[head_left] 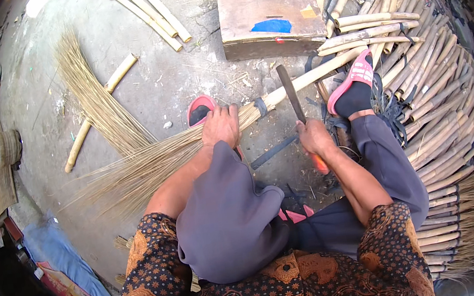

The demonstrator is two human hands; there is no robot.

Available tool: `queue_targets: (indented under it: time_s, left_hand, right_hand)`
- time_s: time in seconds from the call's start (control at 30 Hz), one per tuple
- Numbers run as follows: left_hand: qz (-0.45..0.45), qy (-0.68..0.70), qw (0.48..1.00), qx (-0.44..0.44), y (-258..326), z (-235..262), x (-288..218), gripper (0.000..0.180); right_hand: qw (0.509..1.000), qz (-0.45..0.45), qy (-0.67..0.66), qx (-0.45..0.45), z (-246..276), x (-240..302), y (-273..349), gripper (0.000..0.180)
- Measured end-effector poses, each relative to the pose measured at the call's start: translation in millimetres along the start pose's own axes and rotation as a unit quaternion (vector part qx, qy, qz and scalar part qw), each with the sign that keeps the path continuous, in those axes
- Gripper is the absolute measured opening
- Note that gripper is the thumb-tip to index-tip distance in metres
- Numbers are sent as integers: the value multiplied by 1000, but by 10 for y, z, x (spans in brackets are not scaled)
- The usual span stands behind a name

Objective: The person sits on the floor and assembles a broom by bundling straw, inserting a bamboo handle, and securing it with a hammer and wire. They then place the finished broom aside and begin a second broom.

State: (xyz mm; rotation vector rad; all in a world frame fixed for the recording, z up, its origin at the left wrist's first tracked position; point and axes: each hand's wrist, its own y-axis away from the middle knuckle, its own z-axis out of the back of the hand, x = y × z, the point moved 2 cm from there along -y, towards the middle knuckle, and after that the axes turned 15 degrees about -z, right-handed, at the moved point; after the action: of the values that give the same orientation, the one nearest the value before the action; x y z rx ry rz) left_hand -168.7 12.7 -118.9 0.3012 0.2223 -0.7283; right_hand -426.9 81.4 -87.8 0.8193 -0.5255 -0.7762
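Note:
My left hand (221, 127) is closed round the bristles of a stick broom (180, 156), which lies across in front of my knees. Its bristles fan out to the left, and its pale bamboo handle (312, 76) runs up to the right, its end by my right foot. A dark strap (261, 107) binds the bristles to the handle. In my right hand (314, 136) is a knife by its orange handle, the long dark blade (289, 89) pointing away from me and its upper part crossing the broom handle; whether they touch I cannot tell.
A wooden box (269, 13) stands ahead. At the right is a large heap of bamboo-handled brooms (435, 90). Another bundle of bristles (99, 94) lies at the left over a bamboo stick (76, 147). Dark strips (274, 152) lie on the ground. Pink sandals (351, 78) are on my feet.

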Motion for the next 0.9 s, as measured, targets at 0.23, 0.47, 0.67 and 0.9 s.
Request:
queue_targets:
  time_s: [0.23,0.47,0.67,0.9]
  left_hand:
    - [-24,19,995,90,-38,282,160,63]
    - [13,65,988,140,-39,69,166,62]
    - [4,79,994,79,-136,250,176,70]
    - [-11,50,992,115,-72,276,87,67]
  right_hand:
    - [973,186,63,-119,35,-104,-16,49]
    - [987,145,63,-36,-237,-193,66,42]
    - [991,128,40,-5,-300,-183,96,42]
    - [997,5,-63,-42,-158,-216,104,43]
